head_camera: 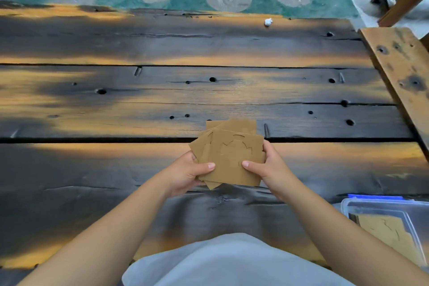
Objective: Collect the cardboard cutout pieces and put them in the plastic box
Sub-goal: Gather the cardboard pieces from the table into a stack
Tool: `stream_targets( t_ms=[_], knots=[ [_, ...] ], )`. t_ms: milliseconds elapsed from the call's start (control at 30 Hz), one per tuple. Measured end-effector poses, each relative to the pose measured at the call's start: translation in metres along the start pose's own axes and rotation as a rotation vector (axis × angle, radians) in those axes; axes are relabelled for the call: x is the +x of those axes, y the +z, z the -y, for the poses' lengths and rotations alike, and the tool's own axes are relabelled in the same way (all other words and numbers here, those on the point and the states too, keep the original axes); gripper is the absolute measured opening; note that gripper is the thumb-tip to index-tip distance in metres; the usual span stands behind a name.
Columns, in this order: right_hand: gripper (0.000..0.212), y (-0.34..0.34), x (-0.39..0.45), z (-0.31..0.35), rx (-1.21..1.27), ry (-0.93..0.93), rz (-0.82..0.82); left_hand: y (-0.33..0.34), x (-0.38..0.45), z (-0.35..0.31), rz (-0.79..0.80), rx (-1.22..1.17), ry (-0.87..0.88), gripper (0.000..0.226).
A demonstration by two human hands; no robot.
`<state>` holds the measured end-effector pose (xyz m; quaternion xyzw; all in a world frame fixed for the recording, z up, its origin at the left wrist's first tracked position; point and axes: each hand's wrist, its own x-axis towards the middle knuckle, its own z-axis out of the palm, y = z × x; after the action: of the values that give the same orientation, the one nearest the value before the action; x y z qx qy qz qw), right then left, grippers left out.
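While both hands grip them, the cutouts (228, 155) sit fanned above the table (92, 104), left hand (185, 174) pinching the left edge and right hand (269, 167) the right, thumbs on top. Nothing lies between them and the box (348, 204) at lower right, which holds more cardboard (385, 230) and is cut off by the frame. A white scrap (268, 22) lies far off.
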<state>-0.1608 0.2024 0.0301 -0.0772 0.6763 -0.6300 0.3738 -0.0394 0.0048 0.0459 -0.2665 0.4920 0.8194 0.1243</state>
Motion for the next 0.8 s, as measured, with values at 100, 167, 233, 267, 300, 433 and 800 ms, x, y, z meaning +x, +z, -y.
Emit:
stream_targets(
  t_ms=[100, 167, 233, 267, 300, 433, 800],
  knots=[
    [0.046, 0.0, 0.005, -0.001, -0.091, -0.029, -0.051, -0.003, 0.012, -0.002, -0.21, 0.287, 0.156, 0.051],
    [0.046, 0.003, 0.008, -0.007, -0.192, -0.043, -0.101, -0.002, 0.02, 0.001, -0.33, 0.353, 0.232, 0.054],
    [0.045, 0.007, 0.014, -0.015, -0.279, -0.033, -0.147, -0.002, 0.026, 0.007, -0.346, 0.341, 0.241, 0.054],
    [0.044, 0.008, 0.016, -0.019, -0.323, -0.029, -0.163, -0.002, 0.028, 0.011, -0.349, 0.338, 0.229, 0.054],
    [0.044, 0.008, 0.018, -0.023, -0.374, -0.026, -0.168, -0.004, 0.03, 0.015, -0.356, 0.34, 0.208, 0.053],
    [0.047, 0.011, 0.027, -0.039, -0.534, 0.005, -0.113, -0.013, 0.035, 0.025, -0.394, 0.309, 0.119, 0.032],
    [0.051, 0.009, 0.03, -0.06, -0.628, -0.028, -0.019, -0.034, 0.044, 0.035, -0.275, -0.043, -0.127, 0.033]
  ],
)
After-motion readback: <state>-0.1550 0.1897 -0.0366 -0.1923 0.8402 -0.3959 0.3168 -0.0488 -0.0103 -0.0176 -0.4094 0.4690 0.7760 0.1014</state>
